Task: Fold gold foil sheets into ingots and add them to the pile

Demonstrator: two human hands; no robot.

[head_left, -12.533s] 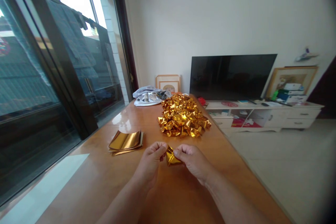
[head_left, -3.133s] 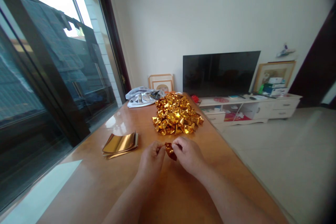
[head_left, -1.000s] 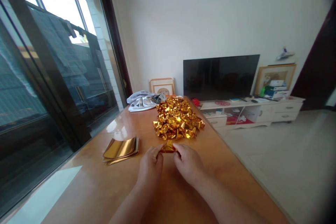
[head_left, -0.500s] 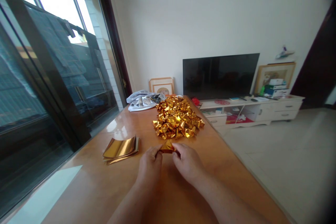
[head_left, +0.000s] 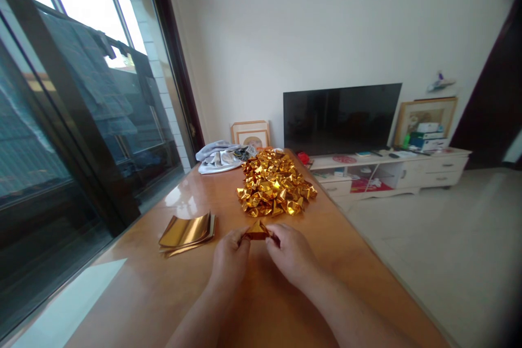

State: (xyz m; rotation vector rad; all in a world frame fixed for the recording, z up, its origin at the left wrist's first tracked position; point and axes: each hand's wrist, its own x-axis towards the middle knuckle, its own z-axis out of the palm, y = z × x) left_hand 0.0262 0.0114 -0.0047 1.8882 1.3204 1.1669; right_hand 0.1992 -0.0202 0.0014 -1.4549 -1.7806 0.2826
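Between my two hands a folded gold foil paper ingot (head_left: 257, 230) is held just above the table, a raised peak at its middle. My left hand (head_left: 231, 253) pinches its left end between thumb and fingers. Its right end is gripped by my right hand (head_left: 290, 250), the thumb on the near side; the fingertips behind it are partly hidden. Beyond my hands lies a heap of folded gold paper ingots (head_left: 275, 185). To the left of my left hand rests a stack of flat gold foil sheets (head_left: 187, 231), their edges curling up.
The wooden table (head_left: 261, 310) stretches away from me. A pale sheet (head_left: 77, 299) lies at its left edge, and a grey cloth bundle (head_left: 222, 155) at the far end. A white TV cabinet (head_left: 452, 166) stands beyond on the right, a glass door (head_left: 93, 119) on the left.
Both hands have shifted very slightly left with the ingot. Its middle now shows a clearer, more opened peak. The heap and the sheets lie as before.
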